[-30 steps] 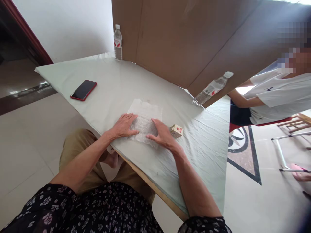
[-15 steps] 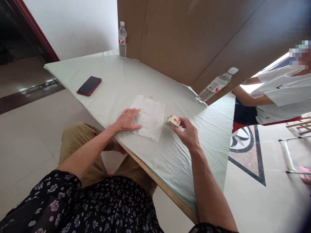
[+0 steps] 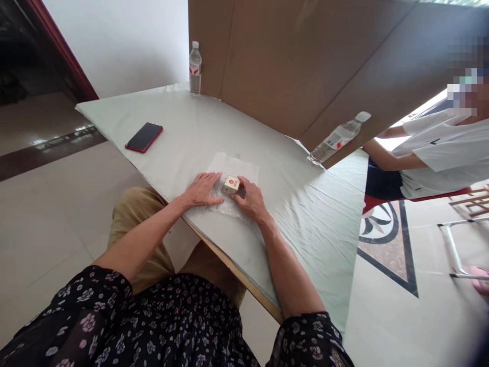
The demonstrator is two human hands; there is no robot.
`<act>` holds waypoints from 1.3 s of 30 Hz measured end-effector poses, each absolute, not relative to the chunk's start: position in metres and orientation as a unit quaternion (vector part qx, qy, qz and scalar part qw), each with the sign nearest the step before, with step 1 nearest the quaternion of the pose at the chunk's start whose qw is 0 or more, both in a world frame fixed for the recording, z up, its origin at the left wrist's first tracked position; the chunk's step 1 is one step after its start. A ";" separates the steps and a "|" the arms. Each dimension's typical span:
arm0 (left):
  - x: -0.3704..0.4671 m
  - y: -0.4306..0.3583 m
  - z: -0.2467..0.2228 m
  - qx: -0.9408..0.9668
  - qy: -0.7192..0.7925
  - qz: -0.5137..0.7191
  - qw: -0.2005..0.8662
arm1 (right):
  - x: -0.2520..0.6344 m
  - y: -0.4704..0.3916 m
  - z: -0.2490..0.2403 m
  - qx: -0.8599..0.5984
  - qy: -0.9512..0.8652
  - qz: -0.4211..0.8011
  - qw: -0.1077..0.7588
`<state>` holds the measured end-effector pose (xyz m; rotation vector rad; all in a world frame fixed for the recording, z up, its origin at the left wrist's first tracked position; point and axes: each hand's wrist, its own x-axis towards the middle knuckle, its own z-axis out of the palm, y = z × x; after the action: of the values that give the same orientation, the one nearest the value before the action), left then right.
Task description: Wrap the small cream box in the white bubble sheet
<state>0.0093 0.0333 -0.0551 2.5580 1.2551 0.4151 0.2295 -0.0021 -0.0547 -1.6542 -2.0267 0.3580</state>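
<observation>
A small cream-coloured box [image 3: 231, 184] with red print is over the middle of a sheet of bubble wrap [image 3: 237, 166], which lies flat on the covered table. My right hand [image 3: 250, 198] grips the box from its right side, between thumb and fingers. At the sheet's left edge rests my left hand [image 3: 202, 190], palm down with thumb and fingers apart. Whether the box touches the wrap cannot be made out.
A phone with a red case [image 3: 144, 137] lies at the table's left edge. Two water bottles, one upright [image 3: 195, 71] and one leaning [image 3: 336, 140], stand against a large brown cardboard panel [image 3: 263, 61]. Past the panel at right sits a person in a white shirt [image 3: 439, 148].
My right hand has carried the small box leftward, from beside the bubble wrap to over its middle. My left hand has stayed at the sheet's left edge.
</observation>
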 end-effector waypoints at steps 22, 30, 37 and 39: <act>-0.005 0.029 -0.056 0.823 0.443 0.283 0.217 | 0.250 -0.048 -0.022 -0.521 -0.796 0.142 0.275; -0.009 0.017 -0.046 0.823 0.403 0.320 0.239 | 0.221 -0.074 -0.044 -0.483 -0.865 -0.018 0.136; -0.004 -0.019 -0.029 0.891 0.364 0.235 0.135 | 0.230 -0.068 -0.044 -0.506 -0.835 -0.004 0.217; 0.004 -0.017 -0.030 0.884 0.386 0.234 0.124 | 0.230 -0.067 -0.037 -0.509 -0.831 0.010 0.224</act>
<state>0.0038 -0.0170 -0.0297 2.5764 1.1262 0.6813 0.2301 -0.0671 -0.0375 -1.4053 -2.2925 0.0278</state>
